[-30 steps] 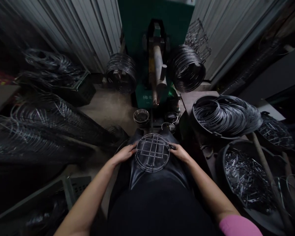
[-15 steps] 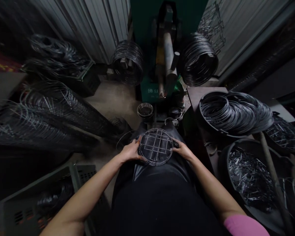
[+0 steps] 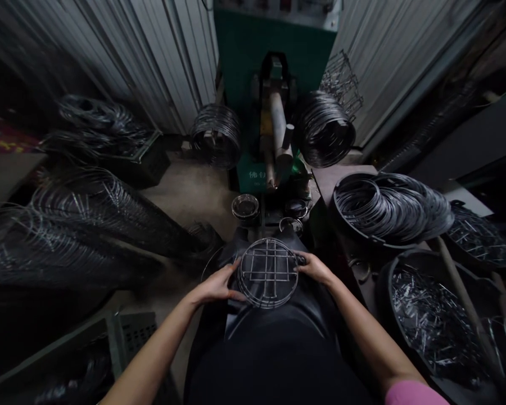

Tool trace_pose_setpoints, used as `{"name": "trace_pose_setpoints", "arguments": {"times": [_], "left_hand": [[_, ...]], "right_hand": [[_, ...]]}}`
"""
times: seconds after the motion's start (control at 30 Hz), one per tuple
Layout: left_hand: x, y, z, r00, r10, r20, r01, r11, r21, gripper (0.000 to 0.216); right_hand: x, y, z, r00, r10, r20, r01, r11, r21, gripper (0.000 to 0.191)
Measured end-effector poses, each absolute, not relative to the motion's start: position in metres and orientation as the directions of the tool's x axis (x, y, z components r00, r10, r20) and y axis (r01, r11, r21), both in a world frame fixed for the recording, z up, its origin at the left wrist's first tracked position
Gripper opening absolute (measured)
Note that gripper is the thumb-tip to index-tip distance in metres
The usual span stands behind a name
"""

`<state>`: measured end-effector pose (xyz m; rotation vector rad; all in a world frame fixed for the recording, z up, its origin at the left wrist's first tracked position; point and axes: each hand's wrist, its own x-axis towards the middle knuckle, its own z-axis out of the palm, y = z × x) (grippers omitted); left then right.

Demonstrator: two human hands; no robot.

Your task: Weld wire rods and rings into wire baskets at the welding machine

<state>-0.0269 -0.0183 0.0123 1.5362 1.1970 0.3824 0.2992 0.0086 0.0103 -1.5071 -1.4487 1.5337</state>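
Several round wire racks (image 3: 269, 274) with crossed bars lie in what looks like a stack above the dark apron (image 3: 274, 332) on the lap. My left hand (image 3: 218, 284) grips the left rim, with its thumb and fingers spread around the edge. On the opposite side my right hand (image 3: 316, 268) has its fingers closed on the right rim. Just beyond stands a green machine (image 3: 274, 177) with a thick rod-like arm (image 3: 278, 121) reaching toward me. Near its base are wire rings (image 3: 245, 208) on the left and a loose ring (image 3: 290, 226) on the right.
To the right are a tub of wire rings (image 3: 398, 208) and a tub of short wire pieces (image 3: 436, 320). Tall bundles of wire hoops (image 3: 96, 205) stand at left, above a plastic crate (image 3: 113, 343). Wire coils (image 3: 216, 135) hang beside the machine.
The view has tilted up, so everything sits lower and more of the machine's top shows. Both hands keep hold of the wire racks, and the left hand's fingers look more spread.
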Motion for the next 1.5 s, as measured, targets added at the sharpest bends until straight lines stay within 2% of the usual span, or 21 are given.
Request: {"name": "trace_pose_setpoints", "arguments": {"times": [0.1,0.17,0.23,0.3,0.47,0.6,0.83,1.03,1.13,1.2,1.3,1.4,1.43,1.5], "left_hand": [[-0.036,-0.012,0.019,0.375,0.814,-0.444,0.29,0.352,0.89,0.074],[-0.034,-0.009,0.022,0.259,0.83,-0.494,0.168,0.465,0.869,0.066],[-0.024,-0.007,0.022,0.193,0.846,-0.496,0.075,0.492,0.868,0.065],[-0.011,-0.007,0.02,0.197,0.855,-0.48,0.028,0.484,0.875,0.063],[0.01,-0.013,0.012,0.143,0.869,-0.473,-0.006,0.479,0.878,0.062],[0.009,-0.013,0.008,0.098,0.899,-0.427,0.11,0.417,0.902,0.059],[0.005,-0.007,0.003,0.17,0.914,-0.369,0.304,0.308,0.902,0.062],[-0.02,-0.001,0.023,0.407,0.796,-0.448,0.389,0.293,0.873,0.076],[-0.025,0.002,0.035,0.479,0.759,-0.441,0.443,0.224,0.868,0.093],[-0.018,0.0,0.039,0.453,0.78,-0.433,0.544,0.143,0.827,0.106],[0.002,-0.009,0.041,0.333,0.819,-0.468,0.746,0.075,0.662,0.12],[0.015,-0.019,0.038,0.236,0.841,-0.488,0.852,0.062,0.519,0.119],[0.015,-0.02,0.038,0.235,0.844,-0.481,0.858,0.052,0.51,0.117],[0.006,-0.02,0.037,0.28,0.852,-0.443,0.816,0.033,0.578,0.113]], "right_hand": [[0.301,0.003,0.01,-0.072,0.947,-0.315,0.33,-0.275,-0.903,0.034],[0.299,-0.005,0.009,0.039,0.962,-0.269,0.33,-0.267,-0.906,0.031],[0.295,-0.014,0.008,0.071,0.97,-0.232,0.334,-0.242,-0.911,0.035],[0.29,-0.022,0.008,0.07,0.974,-0.217,0.345,-0.228,-0.91,0.038],[0.28,-0.025,0.014,0.088,0.983,-0.16,0.367,-0.181,-0.912,0.037],[0.276,-0.019,0.018,0.069,0.989,-0.131,0.397,-0.148,-0.906,0.036],[0.278,-0.017,0.009,0.037,0.992,-0.123,0.424,-0.127,-0.897,0.033],[0.283,-0.019,0.009,-0.012,0.988,-0.153,0.47,-0.13,-0.873,0.035],[0.284,-0.02,0.009,-0.023,0.985,-0.169,0.48,-0.138,-0.867,0.036],[0.284,-0.021,0.008,-0.015,0.982,-0.191,0.473,-0.161,-0.866,0.037],[0.282,-0.022,0.005,0.01,0.975,-0.222,0.445,-0.203,-0.872,0.039],[0.279,-0.024,0.001,0.03,0.977,-0.21,0.413,-0.204,-0.888,0.04],[0.279,-0.024,0.001,0.033,0.978,-0.205,0.398,-0.201,-0.895,0.041],[0.281,-0.025,0.002,0.055,0.977,-0.205,0.362,-0.211,-0.908,0.043]]}}
